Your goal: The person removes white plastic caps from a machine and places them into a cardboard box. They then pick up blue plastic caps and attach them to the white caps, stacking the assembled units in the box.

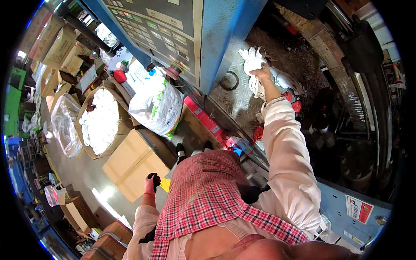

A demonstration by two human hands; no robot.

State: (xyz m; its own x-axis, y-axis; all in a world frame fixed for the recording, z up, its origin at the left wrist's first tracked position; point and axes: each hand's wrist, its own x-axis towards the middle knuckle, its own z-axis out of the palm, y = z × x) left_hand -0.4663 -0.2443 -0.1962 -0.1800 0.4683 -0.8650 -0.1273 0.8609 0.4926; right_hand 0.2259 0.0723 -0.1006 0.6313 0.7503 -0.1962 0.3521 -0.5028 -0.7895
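My right hand [262, 74] reaches far to the right, over the metal ledge of a blue machine. Its fingers are closed on a crumpled white cloth [251, 60], with loose strands hanging below. More pale material [281, 79] lies just beyond that hand, beside red-and-grey items [294, 104] I cannot name. My left hand [150, 185] hangs low at my left side, above the floor near a cardboard box [132, 162]. The fingers are curled, and something black shows at them; whether it is held or worn is unclear.
The blue machine's button panel [158, 30] stands ahead, with a dark ring [229, 80] on its ledge. To the left are a white woven sack [158, 108] and an open carton of small white pieces [100, 123]. Dark machine parts [362, 47] fill the right.
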